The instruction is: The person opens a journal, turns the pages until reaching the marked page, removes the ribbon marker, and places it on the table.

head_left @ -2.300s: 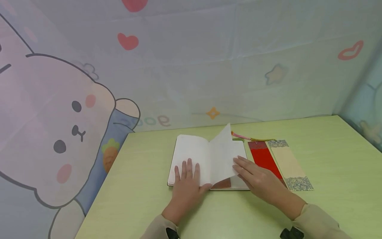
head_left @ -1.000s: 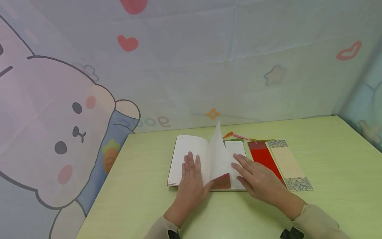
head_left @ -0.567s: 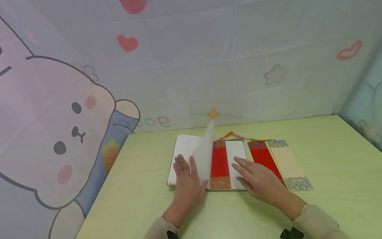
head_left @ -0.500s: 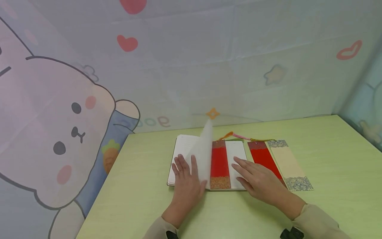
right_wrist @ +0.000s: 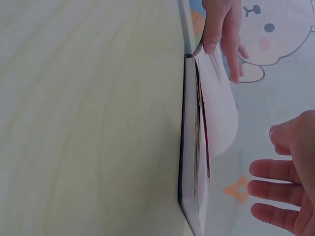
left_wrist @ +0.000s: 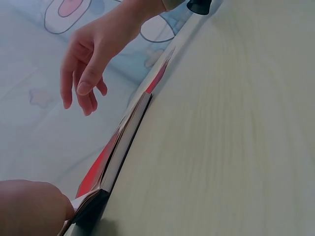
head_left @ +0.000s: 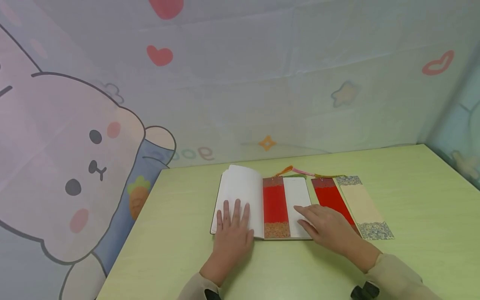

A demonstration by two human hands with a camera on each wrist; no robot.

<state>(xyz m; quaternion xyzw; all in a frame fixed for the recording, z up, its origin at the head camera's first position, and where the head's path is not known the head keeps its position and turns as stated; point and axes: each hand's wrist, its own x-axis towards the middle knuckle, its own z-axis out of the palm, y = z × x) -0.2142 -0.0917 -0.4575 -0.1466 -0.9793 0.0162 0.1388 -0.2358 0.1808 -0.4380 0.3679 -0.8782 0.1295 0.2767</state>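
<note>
An open notebook (head_left: 241,185) lies on the table, white pages up. My left hand (head_left: 230,241) rests on its left page with the fingers straight and spread. On the right page, along the fold, lies a red bookmark (head_left: 275,202) with brown patterned ends and an orange tassel (head_left: 286,170). Over the right edge of that page is my right hand (head_left: 330,229), fingers loosely bent and holding nothing. In the left wrist view the right hand (left_wrist: 96,59) hangs above the notebook. The right wrist view shows the left hand (right_wrist: 221,24) on the page's near edge.
Right of the notebook, a second red bookmark (head_left: 331,198) lies partly under my right hand in the head view. Beside it lies a cream bookmark (head_left: 361,204) with grey patterned ends. Pink and green tassels stretch behind them. The pale green table (head_left: 420,200) meets a printed cloth backdrop.
The white page that stood raised has turned to the left, uncovering the red bookmark. My left hand followed it and now lies flat on the left page. My right hand has barely moved.
</note>
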